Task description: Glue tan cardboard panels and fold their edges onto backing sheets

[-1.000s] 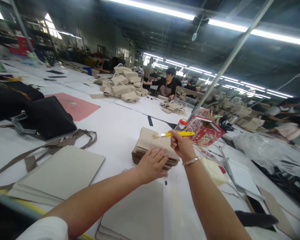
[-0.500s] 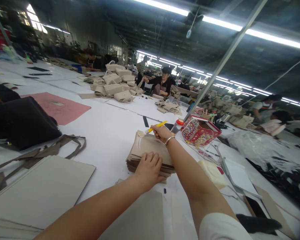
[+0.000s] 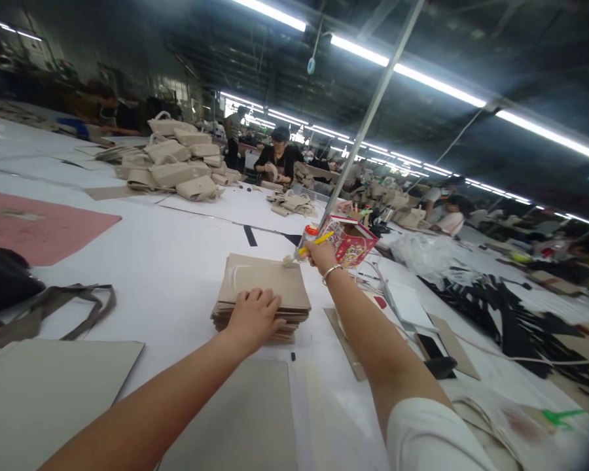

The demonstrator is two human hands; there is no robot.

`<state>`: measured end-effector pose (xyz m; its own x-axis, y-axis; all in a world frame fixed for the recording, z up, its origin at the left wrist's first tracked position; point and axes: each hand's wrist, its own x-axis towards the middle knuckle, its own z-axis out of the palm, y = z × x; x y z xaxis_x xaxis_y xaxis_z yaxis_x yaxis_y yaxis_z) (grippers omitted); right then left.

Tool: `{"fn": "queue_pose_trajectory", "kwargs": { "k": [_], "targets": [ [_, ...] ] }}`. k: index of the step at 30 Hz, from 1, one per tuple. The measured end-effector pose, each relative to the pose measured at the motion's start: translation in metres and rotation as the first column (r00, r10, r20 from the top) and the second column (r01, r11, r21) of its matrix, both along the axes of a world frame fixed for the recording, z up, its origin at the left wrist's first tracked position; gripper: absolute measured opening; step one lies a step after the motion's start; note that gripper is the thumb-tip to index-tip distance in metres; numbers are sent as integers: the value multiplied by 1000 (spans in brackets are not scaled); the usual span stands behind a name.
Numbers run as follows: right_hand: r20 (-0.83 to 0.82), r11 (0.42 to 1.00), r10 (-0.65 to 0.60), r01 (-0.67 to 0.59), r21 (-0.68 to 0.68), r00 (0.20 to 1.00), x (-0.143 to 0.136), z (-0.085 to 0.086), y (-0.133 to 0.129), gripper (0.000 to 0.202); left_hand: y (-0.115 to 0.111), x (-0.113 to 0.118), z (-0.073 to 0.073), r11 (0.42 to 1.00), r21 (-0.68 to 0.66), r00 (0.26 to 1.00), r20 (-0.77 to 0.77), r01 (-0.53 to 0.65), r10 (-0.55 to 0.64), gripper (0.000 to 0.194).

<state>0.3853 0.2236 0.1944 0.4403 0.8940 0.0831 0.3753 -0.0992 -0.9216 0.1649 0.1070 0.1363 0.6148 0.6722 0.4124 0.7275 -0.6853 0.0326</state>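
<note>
A stack of beige panels [image 3: 269, 275] lies on the white table, with a wet, shiny streak near the top sheet's left edge. My left hand [image 3: 254, 319] rests on the stack's front edge, fingers laid over the top sheet and thumb towards the right. Closed around a yellow-handled brush [image 3: 319, 243] is my right hand [image 3: 322, 255]. The brush's pale bristles are at the far right corner of the stack; whether they touch the sheet I cannot tell. Just behind that hand stands a clear jar with a red lid [image 3: 311, 230].
A red patterned box [image 3: 351, 239] stands right of the jar. Large grey-beige boards [image 3: 53, 392] lie front left, near dark straps [image 3: 91, 311] and a pink sheet [image 3: 44, 226]. Beige bag pieces [image 3: 177, 160] are heaped farther back, where a co-worker [image 3: 277, 157] handles something. A phone [image 3: 429, 347] lies right.
My right hand has carried the brush from the stack's far left corner to its far right corner. The view has turned to the right. My left hand stays on the stack.
</note>
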Motion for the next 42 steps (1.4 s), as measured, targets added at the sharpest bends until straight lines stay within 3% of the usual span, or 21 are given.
{"fn": "queue_pose_trajectory", "kwargs": {
  "k": [5, 10, 12, 14, 16, 17, 19, 21, 23, 25, 28, 31, 34, 36, 39, 40, 42],
  "targets": [
    [-43, 1000, -13, 13, -2, 999, -7, -17, -16, 19, 2, 0, 4, 1000, 3, 1000, -22, -9, 9, 40],
    [40, 999, -19, 17, 46, 999, 15, -6, -48, 14, 1, 0, 2, 1000, -11, 999, -29, -21, 21, 42],
    [130, 995, 73, -82, 64, 989, 14, -2, -67, 17, -1, -1, 1, 1000, -17, 999, -32, -27, 26, 44],
    [339, 963, 222, -261, 72, 914, 8, -4, -91, 19, -3, -1, -1, 999, -19, 999, -36, -30, 29, 46],
    [587, 900, 319, -432, 59, 744, 1, -9, -120, 20, -4, -2, -2, 999, -18, 999, -36, -34, 33, 46],
    [676, 873, 330, -486, 48, 659, -1, -12, -136, 21, -3, -2, -1, 999, -20, 999, -35, -35, 34, 46],
    [751, 851, 323, -523, 35, 576, -3, -16, -169, 24, -1, -1, 2, 999, -37, 999, -37, -39, 38, 47],
    [749, 863, 305, -504, 45, 589, -6, -16, -202, 24, -2, -2, 6, 996, -82, 998, -43, -47, 44, 48],
    [676, 902, 224, -412, 129, 702, -10, -12, -232, 25, -12, -8, 6, 991, -120, 998, -28, -52, 49, 53],
    [507, 935, 102, -256, 244, 856, -18, -9, -254, 28, -36, -22, -6, 994, -104, 1000, 16, -23, 24, 58],
    [160, 948, 50, -97, 304, 986, -42, -19, -268, 30, -98, -50, -48, 991, -86, 994, 27, 107, -105, 53],
    [-69, 965, 239, -230, 124, 968, -87, -51, -266, 30, -169, -74, -101, 952, -234, 975, -46, 200, -216, 48],
    [-242, 870, 460, -488, -67, 854, -141, -91, -259, 32, -208, -90, -136, 922, -335, 971, -66, 196, -230, 54],
    [-337, 756, 581, -644, -115, 741, -172, -114, -252, 32, -215, -95, -144, 910, -367, 972, -49, 195, -228, 58],
    [-406, 587, 690, -792, -169, 599, -197, -136, -238, 29, -211, -96, -143, 895, -401, 974, -25, 196, -225, 60],
    [-411, 569, 694, -800, -189, 591, -201, -140, -232, 28, -209, -96, -143, 890, -410, 974, -20, 198, -226, 60],
    [-394, 625, 647, -750, -216, 653, -202, -146, -215, 24, -208, -95, -143, 881, -426, 973, -7, 205, -230, 60]
  ]
}}
